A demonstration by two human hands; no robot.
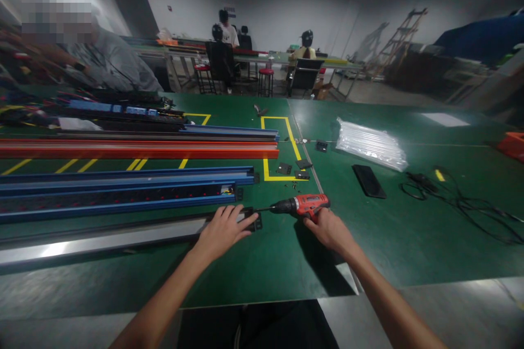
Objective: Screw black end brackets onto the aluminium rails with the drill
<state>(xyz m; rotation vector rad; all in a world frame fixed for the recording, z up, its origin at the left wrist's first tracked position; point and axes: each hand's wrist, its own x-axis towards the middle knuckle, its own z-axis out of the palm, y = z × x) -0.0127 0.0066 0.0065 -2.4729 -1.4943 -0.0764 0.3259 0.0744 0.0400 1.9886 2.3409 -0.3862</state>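
Note:
My right hand point(327, 224) is wrapped around the handle of a red and black cordless drill point(307, 205), which lies on its side with its long bit pointing left. The bit's tip meets the black end cap point(256, 222) of a long black and silver metal profile point(164, 233). Across the right end of that profile lies my left hand point(222, 230), gripping it from above, with the thumb and fingers close to the cap. Beyond it are two blue profiles point(196, 177), one with a dark strip of red dots inside. Whether a screw sits at the bit's tip is too small to tell.
Several black end caps point(303, 174) and small screws lie near yellow tape. A red profile point(204, 150) and wiring are farther back. To the right are a phone point(368, 181), clear-wrapped tubes point(370, 144) and black cables point(462, 202). A person point(118, 60) is at the left; others sit behind.

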